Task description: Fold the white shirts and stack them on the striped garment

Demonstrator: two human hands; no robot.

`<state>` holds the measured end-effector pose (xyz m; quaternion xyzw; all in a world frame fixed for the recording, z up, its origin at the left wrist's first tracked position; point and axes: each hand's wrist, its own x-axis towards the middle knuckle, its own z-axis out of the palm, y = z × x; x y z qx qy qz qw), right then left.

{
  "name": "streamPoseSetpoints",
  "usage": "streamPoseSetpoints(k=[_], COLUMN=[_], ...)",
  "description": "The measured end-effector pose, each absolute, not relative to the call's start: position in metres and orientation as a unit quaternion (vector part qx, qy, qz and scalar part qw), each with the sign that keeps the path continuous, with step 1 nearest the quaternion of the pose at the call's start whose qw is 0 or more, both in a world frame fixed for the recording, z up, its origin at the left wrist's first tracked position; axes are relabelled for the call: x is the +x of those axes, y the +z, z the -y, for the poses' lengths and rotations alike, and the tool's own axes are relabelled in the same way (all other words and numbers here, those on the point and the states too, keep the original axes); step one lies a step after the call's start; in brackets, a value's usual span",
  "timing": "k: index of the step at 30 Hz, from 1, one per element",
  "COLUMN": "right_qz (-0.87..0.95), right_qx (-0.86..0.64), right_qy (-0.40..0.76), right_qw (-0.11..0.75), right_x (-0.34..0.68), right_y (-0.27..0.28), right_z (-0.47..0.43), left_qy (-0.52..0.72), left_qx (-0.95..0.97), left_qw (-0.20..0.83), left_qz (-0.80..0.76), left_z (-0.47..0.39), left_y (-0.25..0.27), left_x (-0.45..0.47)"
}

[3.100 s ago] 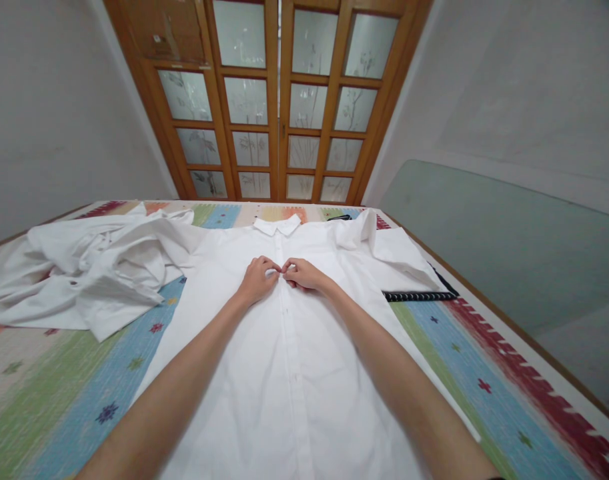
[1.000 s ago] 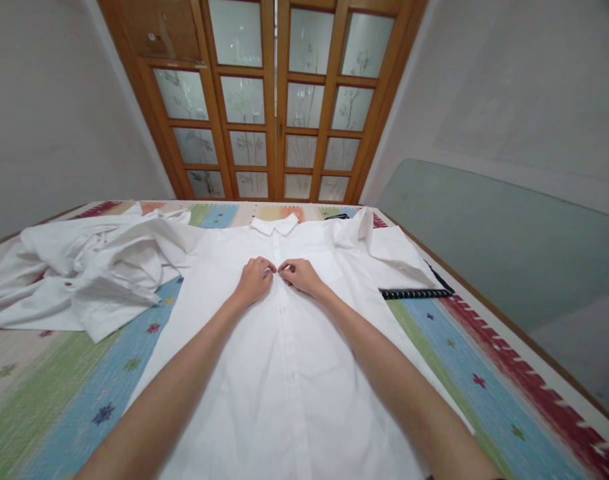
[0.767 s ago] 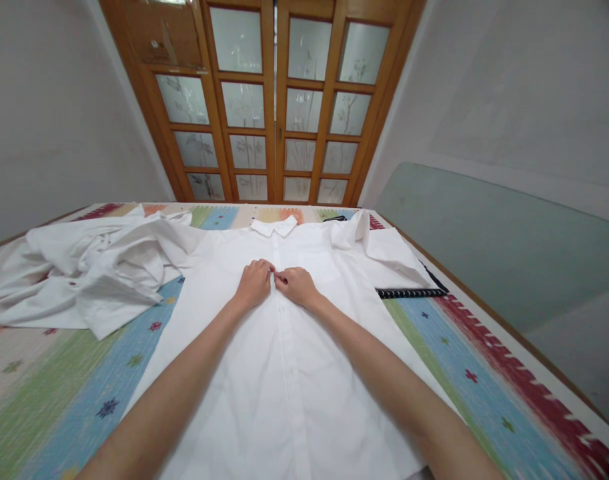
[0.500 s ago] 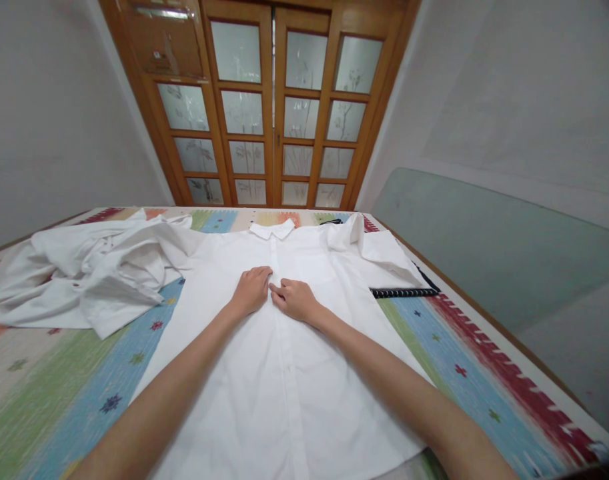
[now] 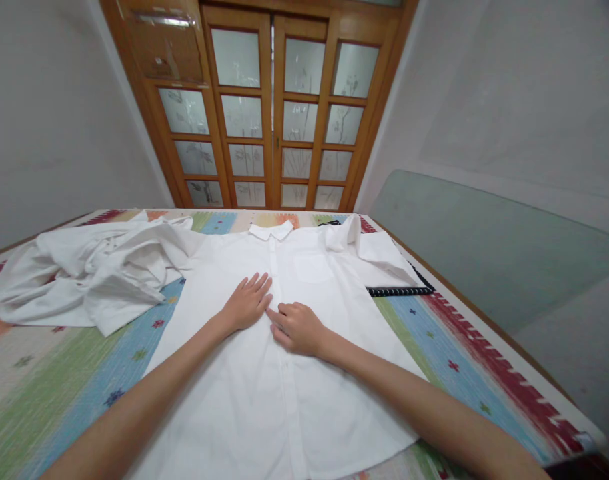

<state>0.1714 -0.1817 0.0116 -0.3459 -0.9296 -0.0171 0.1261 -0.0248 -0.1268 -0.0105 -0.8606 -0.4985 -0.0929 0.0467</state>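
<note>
A white short-sleeved shirt (image 5: pixel 224 400) lies front up, its collar pointing away from me and its button placket running down the middle. My left hand (image 5: pixel 247 303) rests flat on the chest just left of the placket, fingers spread and stretched. Across the placket, my right hand (image 5: pixel 300 329) is closed on the shirt cloth, most fingers bent and the index finger reaching toward the left hand. The exact pinch is hidden under the fingers. A chest pocket (image 5: pixel 313 267) shows on the right side.
A crumpled heap of white cloth (image 5: pixel 99 267) adjoins the shirt's left sleeve side. Black trim with white marks (image 5: pixel 401 291) shows under the right sleeve. A striped cloth (image 5: pixel 434 347) covers the table. A glass panel (image 5: pixel 484 240) leans on the right wall; wooden doors (image 5: pixel 273 120) stand behind.
Both hands have come down the placket toward me. The left hand's fingers have gone from bent together to spread flat. My right hand stays bent at the placket.
</note>
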Motion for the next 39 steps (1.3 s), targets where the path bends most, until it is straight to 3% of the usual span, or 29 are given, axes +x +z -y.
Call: streamPoseSetpoints(k=[12,22,28,39], right_qz=[0.83,0.83,0.78,0.677], right_qx=[-0.523,-0.534,-0.529,-0.433], right_qy=[0.092,0.156,0.332,0.582], right_qw=[0.17,0.03,-0.046,0.121], right_x=[0.167,0.154,0.155,0.188], right_y=[0.018,0.051,0.069,0.04], right_z=[0.183,0.144,0.121,0.119], left_qy=[-0.101,-0.231,-0.234,-0.251], left_qx=[-0.882,-0.86,-0.837,-0.794], left_qw=[0.038,-0.062,-0.119,-0.228], left_qz=[0.459,0.452,0.48,0.504], left_z=[0.146,0.15,0.151,0.157], left_y=[-0.011,0.004,0.022,0.025], left_x=[-0.032,-0.019,-0.003,0.0])
